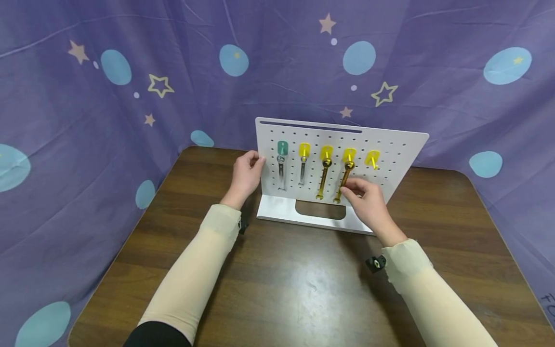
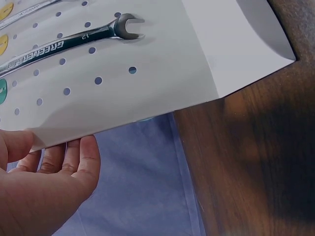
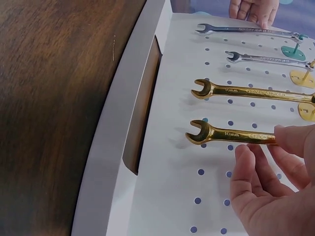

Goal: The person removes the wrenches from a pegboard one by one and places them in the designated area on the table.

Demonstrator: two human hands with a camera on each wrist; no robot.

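A white pegboard (image 1: 399, 149) stands upright on its base. My left hand (image 1: 246, 176) holds its left edge, thumb on the front and fingers behind. With thumb and fingers, my right hand (image 1: 367, 202) pinches the shaft of a gold combination wrench (image 3: 221, 135) marked 10mm. That wrench's ring end is at a yellow hook (image 1: 349, 154), and its open end points down. To its left hangs another gold wrench (image 1: 323, 183). Further left are a smaller silver wrench (image 1: 302, 172) and a longer silver wrench (image 2: 59, 46), the latter on a green hook (image 1: 283, 146).
A yellow hook (image 1: 372, 159) with nothing on it sits at the right of the row. The board's base (image 1: 277, 207) has a cut-out and rests on a brown wooden table (image 1: 282, 279). Behind hangs a purple curtain (image 1: 277, 96) with stars and blue ovals.
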